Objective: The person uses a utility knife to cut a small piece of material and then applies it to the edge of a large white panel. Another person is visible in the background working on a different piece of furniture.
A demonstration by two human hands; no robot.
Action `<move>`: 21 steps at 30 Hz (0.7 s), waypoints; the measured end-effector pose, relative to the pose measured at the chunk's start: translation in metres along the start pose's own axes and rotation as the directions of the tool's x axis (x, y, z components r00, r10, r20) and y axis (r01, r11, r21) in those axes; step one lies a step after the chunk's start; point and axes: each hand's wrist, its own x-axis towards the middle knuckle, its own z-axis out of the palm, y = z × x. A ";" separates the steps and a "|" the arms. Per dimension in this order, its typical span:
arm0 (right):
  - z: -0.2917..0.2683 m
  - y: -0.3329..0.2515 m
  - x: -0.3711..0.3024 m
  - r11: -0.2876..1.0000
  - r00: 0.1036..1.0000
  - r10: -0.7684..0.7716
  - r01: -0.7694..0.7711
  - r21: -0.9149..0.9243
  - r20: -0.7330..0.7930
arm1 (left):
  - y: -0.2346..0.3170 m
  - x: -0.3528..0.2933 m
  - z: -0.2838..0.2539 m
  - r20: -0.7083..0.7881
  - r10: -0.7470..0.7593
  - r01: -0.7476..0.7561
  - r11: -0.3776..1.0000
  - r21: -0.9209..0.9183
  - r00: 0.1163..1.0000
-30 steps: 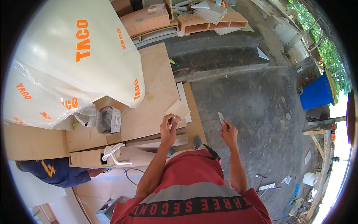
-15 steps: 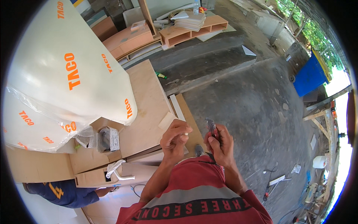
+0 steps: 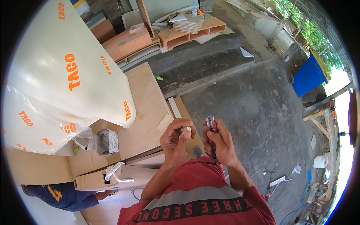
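Observation:
Thumb and forefinger of my left hand pinch a small cream-white piece, too small to name. Beside it, at the same height, my right hand is wrapped round a narrow red and black hand tool. Its pale metal head points up out of the fist, and my fingers cover much of its body. A short gap separates the two hands, and the tool does not touch the white piece. Both hands are held up in front of my red shirt.
On the left, a wooden panel lies beside a large white plastic-wrapped piece and a small box. A co-worker in a dark blue shirt bends at lower left. A blue bin stands far right, beyond the concrete floor.
The tool in my right hand has turned, so its metal head and red sides show more. My left hand has rolled slightly, exposing more of the white piece. The view has shifted a little.

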 end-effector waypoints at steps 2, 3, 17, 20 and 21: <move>-0.006 0.012 0.004 0.999 0.999 0.027 -0.026 0.031 -0.028 | -0.001 -0.001 -0.002 -0.018 -0.037 0.036 0.998 -0.055 0.999; -0.009 0.020 0.005 0.999 0.999 0.033 -0.031 0.033 -0.042 | -0.002 -0.001 -0.003 -0.018 -0.053 0.051 0.996 -0.070 0.998; -0.001 0.047 -0.001 0.992 0.986 -0.125 0.125 -0.009 -0.114 | -0.015 0.014 0.000 -0.009 -0.118 0.116 0.990 -0.083 0.993; 0.003 0.038 0.003 0.958 0.951 -0.265 0.240 -0.159 -0.158 | -0.016 0.018 0.006 0.022 -0.047 0.046 0.998 0.031 0.999; 0.003 0.033 0.004 0.946 0.942 -0.289 0.255 -0.200 -0.169 | -0.016 0.019 0.008 0.021 -0.053 0.053 0.998 0.027 0.998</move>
